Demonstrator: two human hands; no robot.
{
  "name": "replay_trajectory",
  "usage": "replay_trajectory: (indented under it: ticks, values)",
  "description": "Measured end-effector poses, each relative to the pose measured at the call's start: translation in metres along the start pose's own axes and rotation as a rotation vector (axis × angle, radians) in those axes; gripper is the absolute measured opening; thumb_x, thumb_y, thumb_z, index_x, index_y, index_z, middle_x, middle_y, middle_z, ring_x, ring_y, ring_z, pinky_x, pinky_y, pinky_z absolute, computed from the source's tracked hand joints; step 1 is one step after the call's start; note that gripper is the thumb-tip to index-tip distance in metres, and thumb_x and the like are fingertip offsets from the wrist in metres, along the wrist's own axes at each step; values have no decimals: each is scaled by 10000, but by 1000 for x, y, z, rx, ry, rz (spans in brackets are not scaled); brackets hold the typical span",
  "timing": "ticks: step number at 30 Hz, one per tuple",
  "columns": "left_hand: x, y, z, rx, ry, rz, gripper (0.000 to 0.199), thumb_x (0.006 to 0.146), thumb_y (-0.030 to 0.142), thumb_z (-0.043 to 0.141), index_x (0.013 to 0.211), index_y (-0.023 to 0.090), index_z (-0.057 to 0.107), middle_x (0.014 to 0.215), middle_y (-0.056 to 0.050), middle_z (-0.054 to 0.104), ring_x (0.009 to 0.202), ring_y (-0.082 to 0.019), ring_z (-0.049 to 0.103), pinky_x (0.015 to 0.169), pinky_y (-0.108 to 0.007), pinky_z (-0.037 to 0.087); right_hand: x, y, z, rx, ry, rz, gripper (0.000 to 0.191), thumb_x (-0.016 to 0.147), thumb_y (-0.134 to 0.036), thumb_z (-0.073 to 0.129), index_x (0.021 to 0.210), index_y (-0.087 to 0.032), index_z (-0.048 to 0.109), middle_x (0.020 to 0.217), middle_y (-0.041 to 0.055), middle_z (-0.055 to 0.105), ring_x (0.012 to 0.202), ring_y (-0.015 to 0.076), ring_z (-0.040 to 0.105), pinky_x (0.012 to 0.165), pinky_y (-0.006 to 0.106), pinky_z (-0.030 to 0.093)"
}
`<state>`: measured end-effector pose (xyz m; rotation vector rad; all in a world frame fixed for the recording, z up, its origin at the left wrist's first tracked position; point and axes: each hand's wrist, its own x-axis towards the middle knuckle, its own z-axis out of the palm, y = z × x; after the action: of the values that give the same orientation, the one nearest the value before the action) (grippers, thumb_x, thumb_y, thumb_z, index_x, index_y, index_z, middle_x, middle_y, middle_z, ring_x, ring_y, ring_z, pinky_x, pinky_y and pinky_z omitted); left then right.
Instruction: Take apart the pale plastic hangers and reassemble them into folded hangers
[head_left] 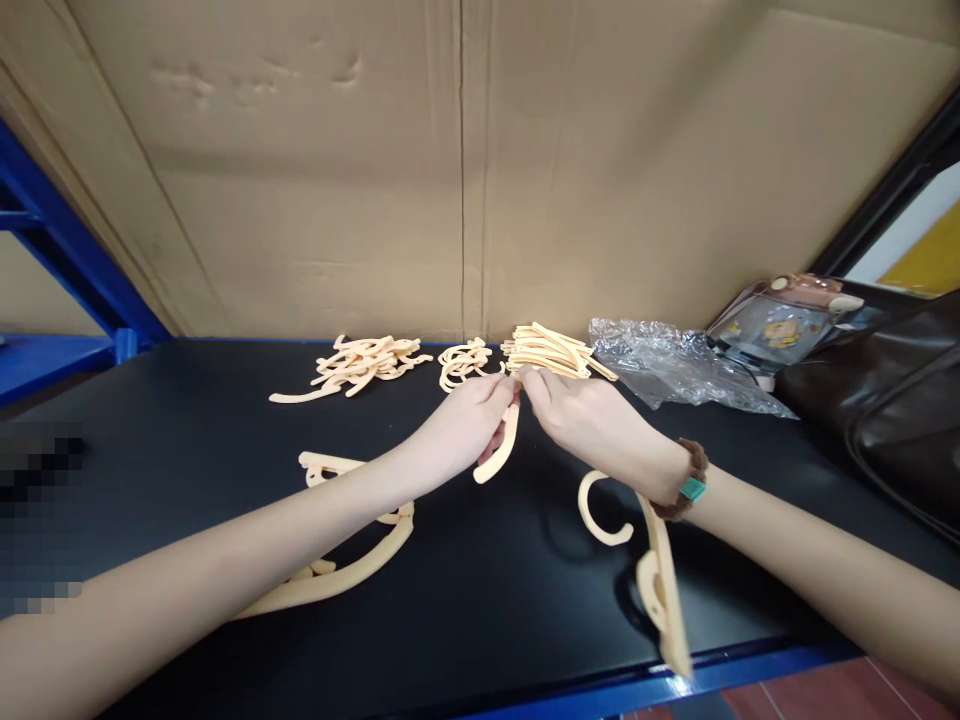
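My left hand (480, 410) is closed around a cream plastic hanger arm (501, 448), whose curved end points down toward the table. My right hand (574, 405) is closed too, its fingertips pinched against those of the left; the spot where they meet is covered by fingers. Below the right wrist hang a cream hook (606, 535) and a longer hanger piece (661, 590) with a rounded loop, raised above the table with shadows beneath. How they join to what the fingers pinch is hidden. Partly under my left forearm lie cream hangers (367, 565).
At the back of the black table (465, 620) lie a pile of curved hanger arms (367, 360), several hooks (461, 362) and a stack of straight bars (551, 350). Crumpled clear plastic (660, 360), a printed pouch (780, 325) and a dark leather bag (892, 400) stand right. Cardboard (337, 180) walls the back.
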<state>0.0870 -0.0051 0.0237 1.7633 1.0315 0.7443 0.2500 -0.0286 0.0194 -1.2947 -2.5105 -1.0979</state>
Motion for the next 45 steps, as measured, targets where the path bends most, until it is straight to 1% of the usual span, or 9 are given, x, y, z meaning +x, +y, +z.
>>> replay_trajectory:
  ticks: [11,15,19,23,27,30,34,37,45]
  values:
    - [-25,9,-4,731,72,94,333,929,329,400,612,227,405,506,11,464,458,-168,417,496,-292,244,4,20,7,717,-250,242,204,941,-125,342,856,-158,524,630,6,581,481,122,521,525,250,352]
    - [3,2,-65,743,82,178,305,925,380,424,712,219,571,616,-4,583,554,-166,511,550,-270,321,4,42,8,1165,-159,483,256,976,-260,336,818,-180,521,613,-36,546,432,85,499,533,234,420]
    - [45,-22,-142,621,394,75,317,792,507,612,871,200,626,677,35,620,561,-120,522,569,-232,347,9,51,9,1639,-31,728,253,907,-191,402,1130,-197,521,681,-40,568,419,90,501,432,222,406]
    - [61,-49,-169,640,461,75,245,742,414,664,653,200,586,614,18,561,658,-152,527,657,-265,378,11,55,9,1906,-4,887,277,845,-145,448,1105,-195,527,702,-21,571,473,111,540,421,229,453]
    - [55,-52,-148,652,554,171,232,799,400,600,872,183,640,986,-64,606,1128,-284,473,985,-387,342,8,54,4,2037,60,965,233,837,-86,409,1029,-184,496,724,3,609,590,130,614,548,249,543]
    - [45,-34,-116,584,535,235,362,906,442,433,1039,161,617,1148,-105,611,1142,-270,503,1017,-406,360,7,49,-1,2113,241,1030,182,823,-68,404,930,-210,442,777,3,623,700,127,656,686,264,574]
    - [23,-3,-68,-139,-121,-4,726,884,724,228,1074,165,650,1148,-140,672,967,-268,650,767,-350,526,7,38,-5,2007,477,950,179,787,-88,445,851,-238,371,875,-4,640,911,132,677,867,298,551]
    - [8,11,-44,-428,-374,-188,689,839,751,367,1049,180,691,1118,-138,694,771,-203,668,649,-290,526,6,30,-3,1812,554,844,159,804,-165,485,844,-246,354,965,12,655,992,151,664,891,334,540]
    - [-7,14,-33,-433,-231,-271,188,818,293,701,788,110,732,715,-33,652,437,0,313,378,-117,243,2,34,6,925,581,600,79,805,-178,515,816,-223,451,1038,79,660,1025,242,616,939,494,462]
